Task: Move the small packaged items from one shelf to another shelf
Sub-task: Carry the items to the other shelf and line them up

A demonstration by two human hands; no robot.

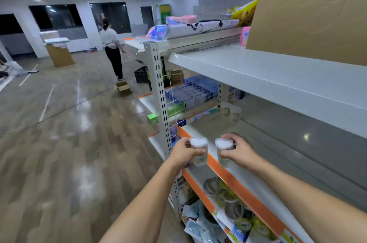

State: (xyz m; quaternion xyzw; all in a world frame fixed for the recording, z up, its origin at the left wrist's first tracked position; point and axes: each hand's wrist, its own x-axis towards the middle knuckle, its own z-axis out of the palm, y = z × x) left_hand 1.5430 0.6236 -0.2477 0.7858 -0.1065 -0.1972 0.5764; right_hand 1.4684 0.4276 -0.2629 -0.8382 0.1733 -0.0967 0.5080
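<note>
My left hand point(183, 153) grips a small clear tub of cotton swabs point(199, 150), upright, just in front of the orange front edge of the middle shelf point(224, 171). My right hand point(239, 150) grips a second tub of the same kind point(224, 151), over that edge. Two more such tubs point(231, 112) stand at the far back of the same white shelf. On the shelf below point(198, 178) lie several round clear tubs point(220, 193) and flat packets point(198, 225).
A bare white upper shelf point(268, 72) overhangs the middle one, with a cardboard sheet point(309, 8) at its right. A perforated grey upright point(159, 92) stands left of my hands. Blue boxes point(196, 90) fill the neighbouring bay. A person point(113, 48) stands on the wooden floor beyond.
</note>
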